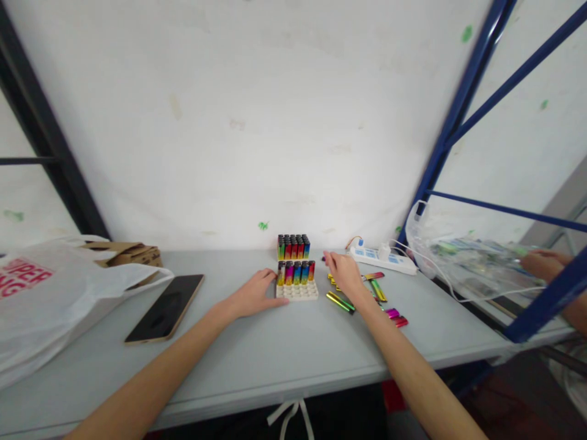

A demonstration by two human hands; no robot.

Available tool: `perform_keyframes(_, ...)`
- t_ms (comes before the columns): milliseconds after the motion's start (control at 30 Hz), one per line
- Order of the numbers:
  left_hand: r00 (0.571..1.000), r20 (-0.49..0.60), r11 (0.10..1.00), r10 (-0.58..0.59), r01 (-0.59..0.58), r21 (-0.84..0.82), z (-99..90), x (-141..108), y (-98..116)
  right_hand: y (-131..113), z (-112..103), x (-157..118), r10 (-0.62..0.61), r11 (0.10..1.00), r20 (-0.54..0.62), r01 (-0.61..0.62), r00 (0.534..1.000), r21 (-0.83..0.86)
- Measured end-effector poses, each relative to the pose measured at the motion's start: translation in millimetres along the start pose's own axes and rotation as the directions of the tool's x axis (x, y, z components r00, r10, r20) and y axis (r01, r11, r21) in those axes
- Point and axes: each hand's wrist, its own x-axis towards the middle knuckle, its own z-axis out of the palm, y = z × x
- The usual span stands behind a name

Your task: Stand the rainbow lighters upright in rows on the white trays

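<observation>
A white tray with rows of holes [298, 292] lies on the table, its back part filled with upright, shiny multicoloured lighters [297, 273]. My left hand [257, 294] holds the tray's left side, thumb along the front corner and fingers near the back. Right of the tray, my right hand [345, 274] is closed in a pinch above the table. A small dark end shows at its fingertips, apparently a lighter; the rest is hidden. Loose lighters [340, 302] lie under and beside this hand. Behind the tray stands a block of upright lighters with black tops [294, 247].
A phone [166, 308] and a white plastic bag [68, 299] by a cardboard box [132, 256] lie left. A power strip [385, 259] with cables sits back right. Blue rack posts [454, 128] rise at the right, where another person's hand [545, 264] is beyond them.
</observation>
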Motion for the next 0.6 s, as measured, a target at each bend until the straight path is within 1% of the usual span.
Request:
perform_keyframes(67,1.0,0.006,1.0,-0.001,0.001,0.0,-0.2,0,0,19,5,9,0.019,1.0,-0.034,-0.02,0.999,-0.014)
perform_keyframes(133,1.0,0.007,1.0,-0.003,0.003,0.001,0.5,-1,-1,34,11,19,0.001,0.999,-0.02,-0.002,1.0,-0.043)
perform_keyframes(233,1.0,0.004,1.0,-0.004,0.004,0.003,1.9,0,-2,46,19,32,-0.017,0.994,0.128,0.03,0.992,-0.103)
perform_keyframes(300,1.0,0.004,1.0,0.002,-0.002,0.004,2.2,0,-2,46,23,38,-0.015,0.992,0.215,0.042,0.976,-0.12)
perform_keyframes(367,1.0,0.008,1.0,0.004,-0.004,0.004,1.9,0,-2,43,26,41,-0.005,0.992,0.239,0.036,0.971,-0.124)
perform_keyframes(500,1.0,0.025,1.0,-0.008,0.008,0.009,1.4,0,-1,38,22,42,-0.014,0.993,0.214,0.039,0.977,-0.114)
perform_keyframes(567,1.0,0.021,1.0,-0.005,0.005,0.008,1.9,0,-2,35,15,40,-0.062,0.996,0.179,0.072,0.982,-0.05)
perform_keyframes(600,1.0,0.016,1.0,-0.002,0.002,0.007,2.4,0,-3,34,11,39,-0.093,0.996,0.152,0.091,0.984,0.02)
